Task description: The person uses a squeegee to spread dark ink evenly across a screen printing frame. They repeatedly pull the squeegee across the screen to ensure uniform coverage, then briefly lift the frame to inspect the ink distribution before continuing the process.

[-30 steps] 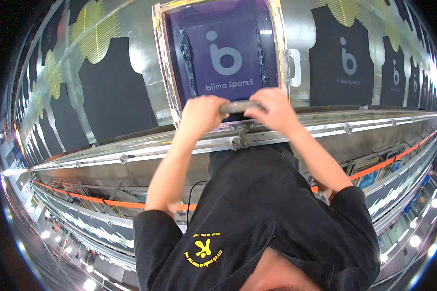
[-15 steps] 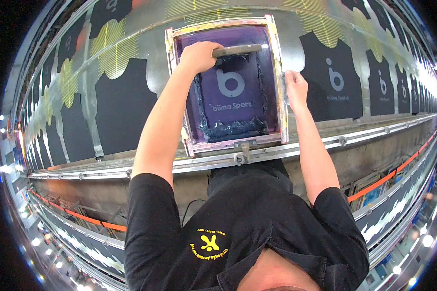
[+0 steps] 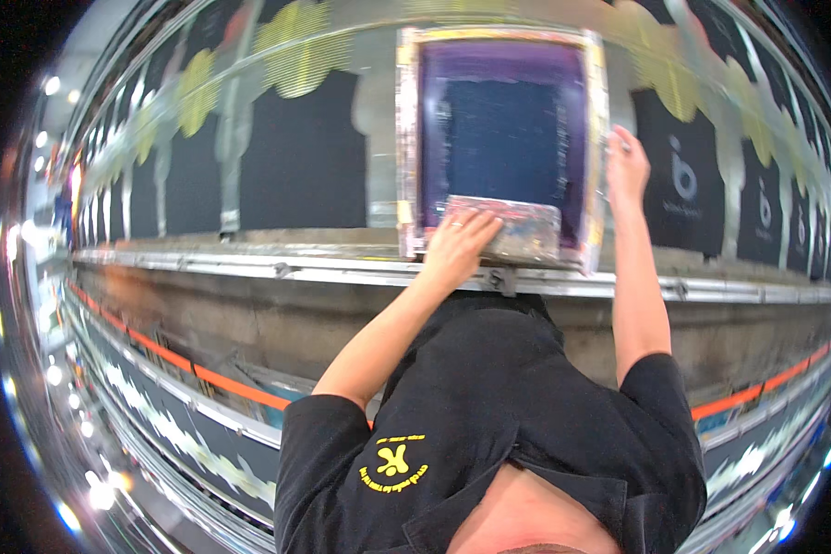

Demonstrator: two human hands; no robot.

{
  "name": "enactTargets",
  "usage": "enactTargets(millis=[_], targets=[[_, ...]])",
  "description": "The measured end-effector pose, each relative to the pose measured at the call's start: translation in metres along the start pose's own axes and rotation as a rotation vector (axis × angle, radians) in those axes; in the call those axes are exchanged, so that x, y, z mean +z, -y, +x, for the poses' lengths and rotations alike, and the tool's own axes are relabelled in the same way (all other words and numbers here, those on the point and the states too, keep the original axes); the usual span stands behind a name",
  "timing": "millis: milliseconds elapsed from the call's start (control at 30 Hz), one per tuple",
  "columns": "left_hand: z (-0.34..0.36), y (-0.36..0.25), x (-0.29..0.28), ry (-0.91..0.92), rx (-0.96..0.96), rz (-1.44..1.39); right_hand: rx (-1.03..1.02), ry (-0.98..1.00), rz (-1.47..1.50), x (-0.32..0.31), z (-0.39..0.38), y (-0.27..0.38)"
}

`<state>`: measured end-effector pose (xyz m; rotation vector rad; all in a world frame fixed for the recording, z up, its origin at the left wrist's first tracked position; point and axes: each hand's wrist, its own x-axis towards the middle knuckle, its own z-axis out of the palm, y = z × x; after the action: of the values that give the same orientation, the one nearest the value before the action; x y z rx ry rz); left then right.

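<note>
A screen printing frame (image 3: pixel 406 138) with a taped, pale rim and purple mesh lies on the long table before me. Dark blue ink (image 3: pixel 503 138) covers the middle of its mesh. At the near end of the mesh my left hand (image 3: pixel 463 242) grips a squeegee (image 3: pixel 531 229), which is tilted so that its broad, stained face shows. Beside the frame's right rim is my right hand (image 3: pixel 629 168), its fingers curled closed. Whether it grips the rim or something small is hidden by the fingers and blur.
Black shirt panels (image 3: pixel 305 152) lie along the table to the left; one on the right (image 3: pixel 679 180) bears a pale printed logo. Yellow striped patches (image 3: pixel 295 51) mark the table. A metal rail (image 3: pixel 342 272) runs along its near edge, and an orange strip (image 3: pixel 185 360) lies behind me.
My left hand has drawn the squeegee from the far end of the mesh to the near end. Ink now covers the logo that showed in the mesh. The view has shifted.
</note>
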<state>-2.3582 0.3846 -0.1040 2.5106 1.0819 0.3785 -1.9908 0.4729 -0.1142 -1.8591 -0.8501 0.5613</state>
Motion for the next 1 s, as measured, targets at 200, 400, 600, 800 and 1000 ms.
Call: enactTargets(millis=[200, 400, 600, 800, 1000], targets=[[-0.025, 0.071, -0.057, 0.082, 0.004, -0.143, 0.105, -0.034, 0.119, 0.072, -0.03, 0.029], [-0.085, 0.229, -0.132, 0.201, -0.151, -0.09, -0.028, 0.019, -0.02, 0.264, -0.128, 0.056], [-0.134, 0.319, -0.188, 0.247, -0.157, -0.036, 0.054, -0.031, 0.006, 0.366, -0.187, 0.089], [-0.151, 0.378, -0.228, 0.396, -0.1, -0.068, 0.089, -0.057, -0.093, 0.422, -0.219, 0.106], [-0.066, 0.424, -0.263, 0.291, -0.071, -0.009, 0.076, -0.019, -0.166, 0.421, -0.23, 0.121]])
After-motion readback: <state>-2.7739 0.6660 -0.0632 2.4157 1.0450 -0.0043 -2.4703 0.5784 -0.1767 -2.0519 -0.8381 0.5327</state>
